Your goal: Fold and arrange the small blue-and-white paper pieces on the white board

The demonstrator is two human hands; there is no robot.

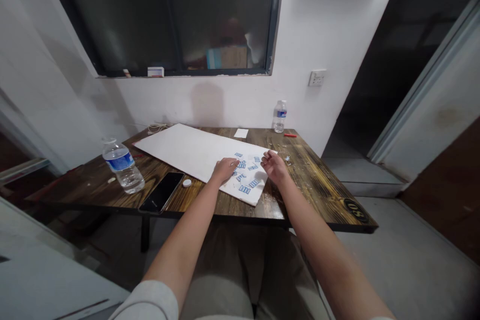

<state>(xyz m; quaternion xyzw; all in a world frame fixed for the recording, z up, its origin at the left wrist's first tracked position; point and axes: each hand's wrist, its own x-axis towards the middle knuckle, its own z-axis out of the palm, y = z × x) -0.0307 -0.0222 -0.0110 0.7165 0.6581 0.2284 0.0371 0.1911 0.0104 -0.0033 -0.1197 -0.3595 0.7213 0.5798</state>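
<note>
A white board [187,147] lies slantwise on the wooden table, with several small blue-and-white striped pieces [245,189] scattered over its right end. My left hand [225,170] is low over the board beside these pieces, fingers drawn together and tips at the nearest ones. Whatever is between those fingertips is too small to make out. At the board's right edge, my right hand [275,166] is raised slightly with its fingers curled in toward the thumb. Its palm side faces the pieces, and I cannot make out what it holds.
A water bottle [123,166], a black phone [162,192] and a white cap [187,183] are left of the board. Behind it are a white paper [241,133], another bottle [279,116] and a red pen [290,135]. Small debris dots the table [318,187] at right.
</note>
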